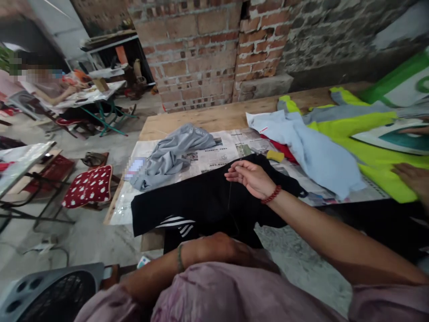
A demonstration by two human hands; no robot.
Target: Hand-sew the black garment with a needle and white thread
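Note:
A black garment (197, 197) with a patch of white stripes lies along the front edge of the table. Above it, my right hand (251, 176) is raised with thumb and fingertips pinched together. A thin thread (229, 199) runs from the pinch down towards the black cloth; any needle is too small to make out. My left hand (219, 247) is low against my body, by the hanging part of the garment, its back facing up. Its fingers are hidden from view.
Newspaper (223, 154) covers the wooden table, bearing a crumpled grey garment (170, 154), a phone (135, 168), a yellow piece (275, 155) and a light blue cloth (308, 143). At right, another person's hands work with an iron (392, 136) over neon yellow clothing (355, 129). A stool (89, 185) stands left.

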